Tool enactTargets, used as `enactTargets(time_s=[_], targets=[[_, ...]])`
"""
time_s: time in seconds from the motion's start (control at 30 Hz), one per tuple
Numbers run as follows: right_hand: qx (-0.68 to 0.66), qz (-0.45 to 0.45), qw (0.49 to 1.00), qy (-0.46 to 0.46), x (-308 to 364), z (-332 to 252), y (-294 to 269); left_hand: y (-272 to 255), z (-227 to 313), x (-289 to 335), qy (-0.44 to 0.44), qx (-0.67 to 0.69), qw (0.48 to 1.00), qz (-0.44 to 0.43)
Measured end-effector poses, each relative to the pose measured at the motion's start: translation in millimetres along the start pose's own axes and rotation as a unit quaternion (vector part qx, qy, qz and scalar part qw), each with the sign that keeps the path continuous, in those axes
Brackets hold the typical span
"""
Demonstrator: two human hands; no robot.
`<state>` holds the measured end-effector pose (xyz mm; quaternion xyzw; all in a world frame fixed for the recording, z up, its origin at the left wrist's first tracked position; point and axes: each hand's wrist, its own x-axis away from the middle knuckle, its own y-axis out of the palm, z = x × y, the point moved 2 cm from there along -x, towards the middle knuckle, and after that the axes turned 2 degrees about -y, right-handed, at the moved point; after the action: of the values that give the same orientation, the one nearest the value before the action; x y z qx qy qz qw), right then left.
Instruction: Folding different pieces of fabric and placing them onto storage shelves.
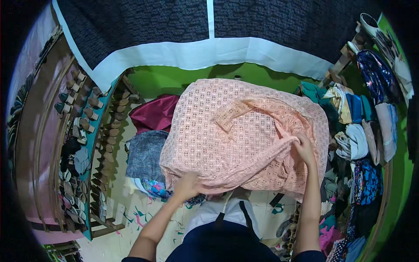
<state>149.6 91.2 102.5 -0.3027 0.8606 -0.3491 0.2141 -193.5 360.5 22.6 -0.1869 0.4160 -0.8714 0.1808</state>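
Pale pink openwork lace cloth covers a broad raised surface in front of me. On top of it, more of the same kind of lace is bunched into a loose curve of folds, slightly more orange at the far side. My right hand is closed around the end of a gathered fold at the right of the lace. At the near left edge, my left hand touches the cloth; it is smeared by motion and its fingers do not show clearly. Between my hands the lace sags in a long twisted fold along the near edge.
Wooden racks of shoe forms stand at the left. Beside the lace lie a maroon cloth and a grey-blue cloth. Folded fabrics fill the right side. Fabric scraps litter the floor. A dark curtain hangs behind.
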Motion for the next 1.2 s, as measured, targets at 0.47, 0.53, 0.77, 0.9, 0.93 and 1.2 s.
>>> enactTargets(time_s=[0.47, 0.53, 0.77, 0.9, 0.93, 1.2], targets=[[0.042, 0.015, 0.997, -0.066, -26, -29, 20, 53, 28, -9, 0.108, -0.016, 0.986, 0.128], [0.011, -0.016, 1.0, -0.017, -19, -34, 26, 17, 21, 4, 0.042, -0.03, 0.99, 0.134], [-0.058, -0.003, 0.998, 0.025, 10, -56, 20, -103, 14, -3, -0.011, 0.272, 0.922, 0.274], [-0.01, 0.002, 0.996, -0.093, -7, -97, 40, 1, 92, -29, -0.006, 0.132, 0.99, 0.05], [0.038, 0.009, 0.99, -0.135, -11, -100, 45, 20, 107, -34, 0.064, 0.074, 0.99, 0.106], [0.064, 0.05, 0.989, -0.125, -12, -102, 10, 24, 93, -56, 0.05, 0.014, 0.99, 0.132]])
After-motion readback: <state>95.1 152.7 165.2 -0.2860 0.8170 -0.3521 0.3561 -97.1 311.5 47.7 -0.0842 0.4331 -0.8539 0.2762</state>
